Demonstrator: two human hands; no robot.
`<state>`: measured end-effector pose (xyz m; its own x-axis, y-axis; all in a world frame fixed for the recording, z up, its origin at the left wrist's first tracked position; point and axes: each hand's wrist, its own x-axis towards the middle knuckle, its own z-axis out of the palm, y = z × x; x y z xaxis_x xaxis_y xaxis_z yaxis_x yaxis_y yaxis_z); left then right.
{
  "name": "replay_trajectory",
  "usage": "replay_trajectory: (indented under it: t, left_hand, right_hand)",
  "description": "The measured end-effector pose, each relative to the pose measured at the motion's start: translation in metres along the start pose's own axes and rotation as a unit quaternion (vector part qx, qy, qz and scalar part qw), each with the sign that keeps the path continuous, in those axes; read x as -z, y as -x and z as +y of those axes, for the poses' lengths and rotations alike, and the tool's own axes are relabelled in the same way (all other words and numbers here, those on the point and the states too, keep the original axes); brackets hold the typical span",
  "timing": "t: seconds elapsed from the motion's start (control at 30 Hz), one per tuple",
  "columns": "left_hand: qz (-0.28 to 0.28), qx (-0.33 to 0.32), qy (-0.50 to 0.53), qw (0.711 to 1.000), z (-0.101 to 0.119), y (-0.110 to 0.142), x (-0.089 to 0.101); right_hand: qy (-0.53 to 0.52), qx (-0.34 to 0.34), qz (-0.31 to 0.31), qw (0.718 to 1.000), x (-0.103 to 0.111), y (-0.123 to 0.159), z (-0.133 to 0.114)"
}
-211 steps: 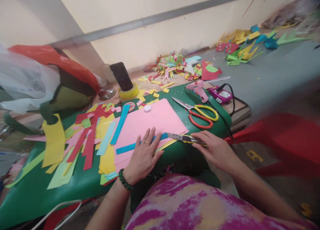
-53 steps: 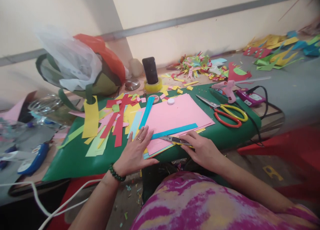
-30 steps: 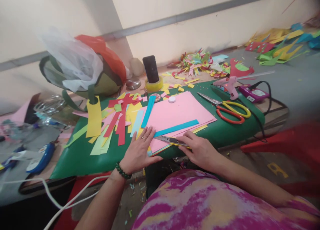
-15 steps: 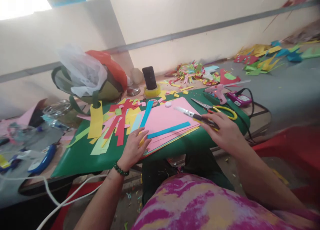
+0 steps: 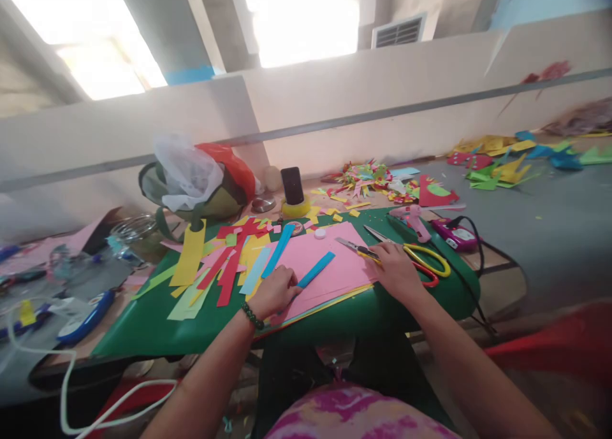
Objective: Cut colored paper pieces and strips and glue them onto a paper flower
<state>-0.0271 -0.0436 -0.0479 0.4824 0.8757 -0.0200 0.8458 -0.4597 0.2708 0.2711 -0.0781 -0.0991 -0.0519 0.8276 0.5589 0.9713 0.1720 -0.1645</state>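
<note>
My left hand [image 5: 278, 291] is closed on the near end of a blue paper strip [image 5: 316, 268], which slants over a stack of pink paper [image 5: 342, 270]. Under the fingers of my right hand [image 5: 398, 271] is the handle of a utility knife [image 5: 357, 247], held low over the pink sheet with its blade pointing left. Close by that hand, partly covered by it, lie scissors with yellow and red handles [image 5: 442, 265]. A second blue strip [image 5: 278, 251] and a pale blue strip [image 5: 255, 270] lie left of the stack. Beyond them is a white round cap [image 5: 320, 234].
Coloured paper strips [image 5: 229, 276] lie on the green mat [image 5: 143, 331]. A phone [image 5: 292, 185] stands on a yellow tape roll [image 5: 296, 208]. At the right are a pink glue gun [image 5: 414, 221] and a purple device [image 5: 455, 235]. A bag [image 5: 215, 200] stands behind.
My left hand has taken hold of the blue strip's end, and the strip now slants more steeply. My right hand has lowered with the knife toward the paper. The view has tilted upward.
</note>
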Motion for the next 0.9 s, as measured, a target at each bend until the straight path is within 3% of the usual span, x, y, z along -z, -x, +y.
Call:
replay_trajectory:
  t: [0.2, 0.37, 0.5, 0.63, 0.77, 0.9]
  left_hand:
    - [0.000, 0.044, 0.018, 0.999, 0.015, 0.007, -0.002]
    - [0.009, 0.060, 0.063, 0.996, 0.015, 0.003, -0.002]
    - [0.053, 0.083, 0.091, 0.991, -0.003, -0.010, 0.017]
    - [0.071, 0.146, 0.077, 0.984, -0.030, -0.028, 0.033]
    - [0.070, 0.204, 0.008, 0.976, -0.042, -0.032, 0.031]
    - [0.097, 0.193, -0.048, 0.975, -0.041, -0.027, 0.032]
  right_hand:
    - [-0.102, 0.053, 0.023, 0.993, 0.003, 0.005, -0.023]
    - [-0.138, 0.085, -0.005, 0.987, -0.003, 0.008, -0.038]
    - [-0.149, 0.090, -0.014, 0.985, -0.013, 0.010, -0.038]
    - [-0.147, 0.091, -0.015, 0.985, -0.017, 0.011, -0.036]
    - [-0.149, 0.081, -0.038, 0.985, -0.017, 0.012, -0.036]
    - [-0.150, 0.061, -0.104, 0.981, -0.005, 0.010, -0.037]
